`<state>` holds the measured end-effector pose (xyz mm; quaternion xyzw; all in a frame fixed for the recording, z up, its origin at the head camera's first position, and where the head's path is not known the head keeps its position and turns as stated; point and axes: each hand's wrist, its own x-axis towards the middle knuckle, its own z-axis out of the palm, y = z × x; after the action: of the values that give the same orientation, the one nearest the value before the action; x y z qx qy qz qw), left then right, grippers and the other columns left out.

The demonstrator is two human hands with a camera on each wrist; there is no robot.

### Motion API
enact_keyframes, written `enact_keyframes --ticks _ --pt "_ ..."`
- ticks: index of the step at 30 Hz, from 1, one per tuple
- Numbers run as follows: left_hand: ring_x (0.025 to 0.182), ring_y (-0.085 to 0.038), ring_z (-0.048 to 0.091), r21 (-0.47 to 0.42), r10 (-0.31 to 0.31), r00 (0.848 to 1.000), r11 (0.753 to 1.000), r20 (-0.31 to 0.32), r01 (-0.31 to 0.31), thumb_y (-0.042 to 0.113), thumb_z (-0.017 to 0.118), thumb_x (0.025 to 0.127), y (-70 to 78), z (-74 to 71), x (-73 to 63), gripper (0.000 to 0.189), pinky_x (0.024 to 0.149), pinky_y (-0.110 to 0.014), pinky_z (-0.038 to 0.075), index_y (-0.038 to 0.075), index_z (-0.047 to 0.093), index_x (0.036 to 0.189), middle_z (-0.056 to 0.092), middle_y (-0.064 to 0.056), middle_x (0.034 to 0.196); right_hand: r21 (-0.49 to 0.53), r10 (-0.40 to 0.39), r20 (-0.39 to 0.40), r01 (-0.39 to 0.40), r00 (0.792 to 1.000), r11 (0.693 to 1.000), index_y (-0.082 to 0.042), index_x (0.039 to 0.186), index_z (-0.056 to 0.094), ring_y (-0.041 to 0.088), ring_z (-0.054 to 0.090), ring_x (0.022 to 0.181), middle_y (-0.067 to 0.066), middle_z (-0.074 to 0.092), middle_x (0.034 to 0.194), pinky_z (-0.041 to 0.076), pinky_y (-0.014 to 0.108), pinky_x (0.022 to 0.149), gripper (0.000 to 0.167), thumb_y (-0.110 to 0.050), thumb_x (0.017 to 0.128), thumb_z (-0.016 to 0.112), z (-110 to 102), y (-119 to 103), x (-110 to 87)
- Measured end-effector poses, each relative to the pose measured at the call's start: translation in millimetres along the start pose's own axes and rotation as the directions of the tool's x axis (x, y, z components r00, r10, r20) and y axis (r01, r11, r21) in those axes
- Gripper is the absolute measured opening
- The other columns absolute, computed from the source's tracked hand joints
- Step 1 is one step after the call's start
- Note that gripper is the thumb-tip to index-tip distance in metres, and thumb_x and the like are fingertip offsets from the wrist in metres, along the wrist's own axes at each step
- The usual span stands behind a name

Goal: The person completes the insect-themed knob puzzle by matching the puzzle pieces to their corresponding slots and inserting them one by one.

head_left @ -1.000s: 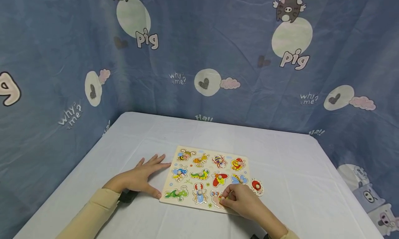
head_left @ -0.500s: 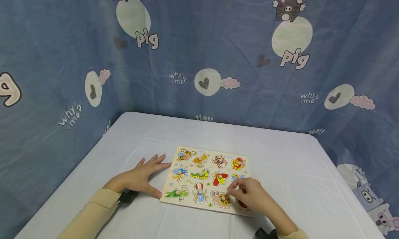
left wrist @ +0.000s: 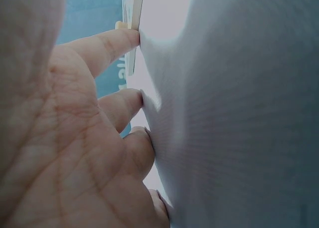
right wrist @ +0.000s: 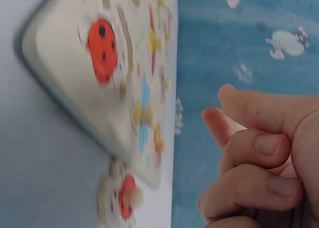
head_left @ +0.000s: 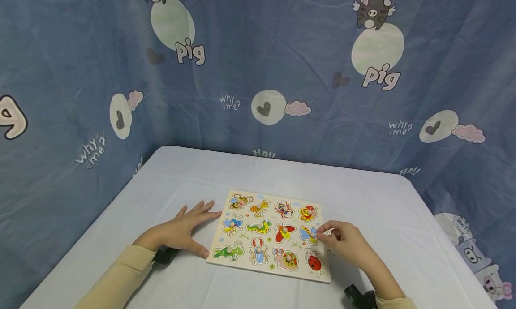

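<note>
A wooden peg puzzle board (head_left: pixel 264 266) with insect pieces lies on the white table. My left hand (head_left: pixel 179 230) rests flat beside it, fingers spread, thumb at the near left corner and index fingertip at the left edge. Over the board's right edge hovers my right hand (head_left: pixel 346 242), fingers loosely bent and holding nothing; its fingertips overlap the blue-winged bee piece (head_left: pixel 308 233) in the head view. The right wrist view shows a loose ladybug piece (right wrist: pixel 119 200) with a knob on the table beside the board; in the head view my right hand mostly hides it. A printed ladybug (head_left: pixel 314 262) fills the knobless near right slot.
Other knobbed pieces sit in the board, among them a snail (head_left: pixel 287 258), a stag beetle (head_left: pixel 258 251) and a green grasshopper (head_left: pixel 229 251). A blue patterned curtain (head_left: pixel 225 67) hangs behind the white table (head_left: pixel 379 201) and along its sides.
My right hand has let go of the snail piece, which sits in its slot, and has moved right and away to the board's right edge. The left hand has not moved.
</note>
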<state>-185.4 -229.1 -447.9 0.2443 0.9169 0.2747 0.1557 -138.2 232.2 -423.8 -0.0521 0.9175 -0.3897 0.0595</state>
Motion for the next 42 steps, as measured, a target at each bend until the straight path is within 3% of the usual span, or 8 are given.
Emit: enact_keyframes --ticks 7,17,25,42 --pt "0.166 -0.052 0.003 0.009 0.000 1.000 1.000 -0.005 0.000 0.054 0.099 0.069 1.3 -0.7 -0.2 0.115 0.124 -0.083 -0.005 0.019 0.045 0.165 0.017 -0.020 0.180 -0.062 0.057 -0.048 -0.060 0.997 0.996 -0.010 0.111 0.078 0.010 0.038 0.053 -0.004 0.046 0.057 0.030 0.023 0.050 0.018 -0.022 0.098 0.078 -16.4 15.3 1.1" --pt "0.166 -0.054 0.003 0.001 0.019 1.000 1.000 0.003 -0.019 0.052 0.099 0.070 4.2 -0.5 -0.9 0.115 0.123 -0.084 -0.004 0.019 0.044 0.165 0.017 -0.022 0.180 -0.070 0.069 -0.010 -0.070 0.998 0.995 -0.008 0.111 0.078 0.010 0.035 0.053 -0.005 0.043 0.058 0.029 0.023 0.049 0.023 -0.023 0.093 0.081 -28.1 40.3 1.6" --pt "0.166 -0.054 0.003 0.012 0.018 1.000 1.000 0.000 -0.018 0.055 0.098 0.070 0.6 0.4 -0.5 0.115 0.123 -0.085 -0.003 0.019 0.045 0.165 0.017 -0.022 0.180 -0.061 0.063 0.055 -0.060 0.997 0.996 -0.010 0.111 0.080 0.009 0.035 0.054 -0.005 0.043 0.059 0.027 0.022 0.050 0.021 -0.019 0.092 0.081 -29.0 51.1 0.9" --pt "0.165 -0.054 0.003 -0.001 0.022 1.000 1.000 -0.002 -0.022 0.053 0.099 0.069 2.1 -0.2 -0.7 0.115 0.123 -0.084 -0.005 0.019 0.045 0.165 0.016 -0.022 0.180 -0.070 0.050 0.053 -0.047 0.997 0.996 -0.013 0.098 0.078 0.010 0.038 0.057 -0.005 0.045 0.063 0.030 0.022 0.052 0.006 -0.016 0.093 0.081 -25.7 61.5 4.3"
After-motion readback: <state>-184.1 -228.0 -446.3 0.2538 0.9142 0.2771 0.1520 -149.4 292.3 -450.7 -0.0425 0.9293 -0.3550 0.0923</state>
